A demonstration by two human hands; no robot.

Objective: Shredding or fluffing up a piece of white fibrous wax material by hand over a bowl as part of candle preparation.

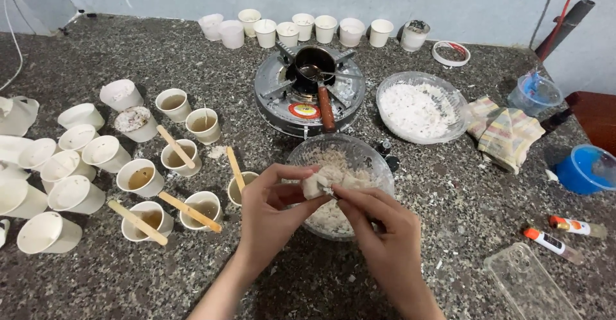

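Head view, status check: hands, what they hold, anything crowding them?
Left hand and right hand both pinching one pale wax chunk. Held over glass bowl of the same chunks. Filled paper cups at left, apart from hands.

granite counter (pixel 192 57), cups (pixel 77 195), stove (pixel 273 99), bowls (pixel 420 83)

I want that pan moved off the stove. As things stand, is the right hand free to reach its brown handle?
Probably not yet: the right hand and left hand both pinch a wax chunk. The handle itself lies unobstructed beyond the bowl.
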